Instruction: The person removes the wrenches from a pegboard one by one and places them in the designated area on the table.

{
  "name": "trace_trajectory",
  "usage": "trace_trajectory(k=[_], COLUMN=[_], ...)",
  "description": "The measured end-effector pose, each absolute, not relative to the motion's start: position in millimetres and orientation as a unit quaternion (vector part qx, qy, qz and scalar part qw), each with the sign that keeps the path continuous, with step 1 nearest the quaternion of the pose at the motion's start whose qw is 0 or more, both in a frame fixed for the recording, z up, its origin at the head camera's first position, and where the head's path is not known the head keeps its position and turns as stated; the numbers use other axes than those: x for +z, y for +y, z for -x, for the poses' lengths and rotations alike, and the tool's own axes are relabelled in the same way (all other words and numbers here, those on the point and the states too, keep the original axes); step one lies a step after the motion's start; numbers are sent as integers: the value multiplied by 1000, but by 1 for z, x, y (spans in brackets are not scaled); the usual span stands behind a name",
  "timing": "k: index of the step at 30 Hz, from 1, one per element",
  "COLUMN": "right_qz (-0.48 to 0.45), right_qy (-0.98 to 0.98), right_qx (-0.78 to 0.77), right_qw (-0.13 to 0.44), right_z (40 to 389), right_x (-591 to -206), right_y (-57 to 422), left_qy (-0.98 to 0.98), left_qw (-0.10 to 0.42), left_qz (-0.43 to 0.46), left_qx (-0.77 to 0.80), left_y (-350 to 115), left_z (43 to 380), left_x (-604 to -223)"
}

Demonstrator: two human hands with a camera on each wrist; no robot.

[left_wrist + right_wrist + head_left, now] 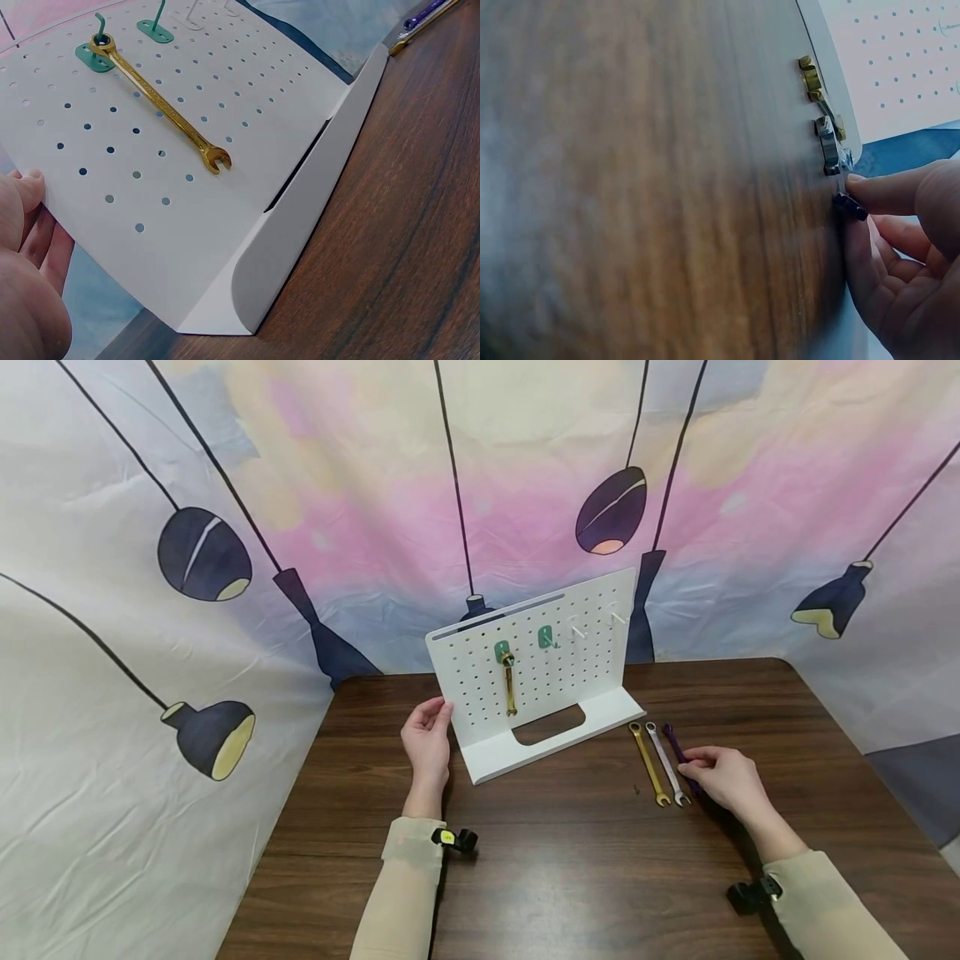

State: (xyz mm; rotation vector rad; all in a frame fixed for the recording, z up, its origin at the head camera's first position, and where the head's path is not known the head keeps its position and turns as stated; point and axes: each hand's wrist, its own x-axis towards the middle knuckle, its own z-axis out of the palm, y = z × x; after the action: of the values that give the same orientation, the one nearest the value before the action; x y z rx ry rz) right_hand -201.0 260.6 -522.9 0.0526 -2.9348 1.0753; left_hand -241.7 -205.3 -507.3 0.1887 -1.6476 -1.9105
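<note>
My left hand pinches the left edge of a white pegboard, thumb on the front and fingers behind. A gold combination wrench hangs by its ring end from a green hook on the board. At the right, my right hand pinches a purple wrench between thumb and fingers, low over the table. Left of it lie a silver wrench and another gold wrench, side by side, open ends toward me. In the right wrist view the purple wrench shows end-on at the fingertips.
A second green hook and two pale hooks, one a clear hook, project from the board with nothing on them. The dark wooden table ends behind the board at a printed cloth backdrop.
</note>
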Motion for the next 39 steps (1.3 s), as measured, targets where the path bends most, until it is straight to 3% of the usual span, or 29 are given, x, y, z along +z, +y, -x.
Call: trace_trajectory(k=[26,39], right_qz=[-19,-19], right_qy=[-947,-946], right_qx=[321,324], right_qw=[22,-5], right_z=[200,202], right_x=[-523,-518], right_y=[261,264], left_qy=[-619,-621], left_qw=[299,301], left_qz=[-73,-73], left_qx=[-723,-720], left_y=[-204,-206], left_z=[241,241], left_x=[-506,-507])
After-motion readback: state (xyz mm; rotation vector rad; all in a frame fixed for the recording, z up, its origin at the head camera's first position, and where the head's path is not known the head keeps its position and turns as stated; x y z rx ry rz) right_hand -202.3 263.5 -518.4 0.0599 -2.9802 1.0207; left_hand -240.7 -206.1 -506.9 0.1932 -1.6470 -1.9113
